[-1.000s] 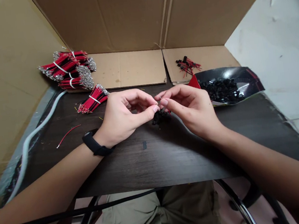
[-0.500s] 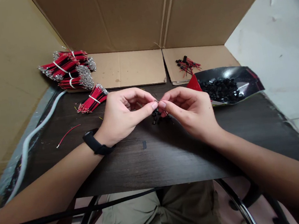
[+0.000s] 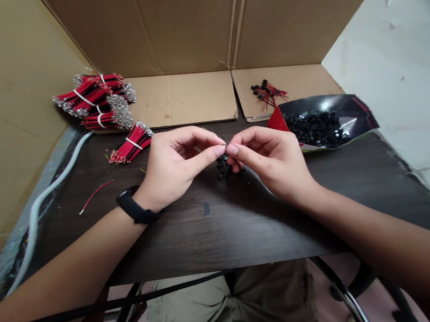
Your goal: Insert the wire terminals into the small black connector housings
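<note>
My left hand [image 3: 178, 163] and my right hand [image 3: 275, 156] meet at the fingertips over the middle of the dark table [image 3: 193, 242]. Each pinches thumb against index finger on something tiny, mostly hidden between the tips. Just beneath the fingertips lie several small black pieces [image 3: 221, 168], partly covered by my right fingers. A tied bundle of red and black wires [image 3: 131, 144] rests just beyond my left hand. To the right of my right hand sits an open black bag [image 3: 354, 112] holding many small black connectors [image 3: 316, 127].
More tied wire bundles [image 3: 93, 100] are heaped at the back left. One loose red wire [image 3: 96, 195] lies left of my wristband. Wires with black connectors [image 3: 267, 93] sit on flat cardboard [image 3: 191, 96] at the back. Cardboard walls stand behind and left; a pale cable [image 3: 35, 209] runs along the left edge.
Both hands keep their pinch at nearly the same spot. The whole view has shifted very slightly.
</note>
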{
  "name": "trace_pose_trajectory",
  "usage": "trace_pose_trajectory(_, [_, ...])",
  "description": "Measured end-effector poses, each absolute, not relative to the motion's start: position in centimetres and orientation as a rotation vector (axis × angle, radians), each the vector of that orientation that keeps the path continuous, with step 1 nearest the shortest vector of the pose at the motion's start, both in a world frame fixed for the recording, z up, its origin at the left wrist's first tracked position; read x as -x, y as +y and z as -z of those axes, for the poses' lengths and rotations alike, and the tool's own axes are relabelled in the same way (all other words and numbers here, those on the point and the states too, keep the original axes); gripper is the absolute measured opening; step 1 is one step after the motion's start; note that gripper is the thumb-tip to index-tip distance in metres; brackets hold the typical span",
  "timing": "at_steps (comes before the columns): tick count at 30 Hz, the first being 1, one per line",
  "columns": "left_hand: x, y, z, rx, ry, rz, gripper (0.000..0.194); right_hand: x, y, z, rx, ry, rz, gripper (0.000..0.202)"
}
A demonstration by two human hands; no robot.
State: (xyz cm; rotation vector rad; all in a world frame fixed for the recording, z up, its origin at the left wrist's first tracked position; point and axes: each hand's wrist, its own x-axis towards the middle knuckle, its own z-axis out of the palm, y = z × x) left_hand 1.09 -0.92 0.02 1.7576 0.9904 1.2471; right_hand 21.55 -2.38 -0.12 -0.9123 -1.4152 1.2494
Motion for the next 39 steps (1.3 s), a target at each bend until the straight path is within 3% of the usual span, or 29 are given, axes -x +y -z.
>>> trace_pose_trajectory(22, [-1.29,-1.09,-0.24,-1.712,0.959,-1.214,0.011,-21.61,-2.27,0.40,0.932,-1.472,-1.073,0.038])
trace_pose_trajectory(39, [-1.13,-1.09,-0.10,-1.749,0.993,-1.224,0.009,-21.84,-2.61,0.09,0.915,-1.499,-1.028,0.030])
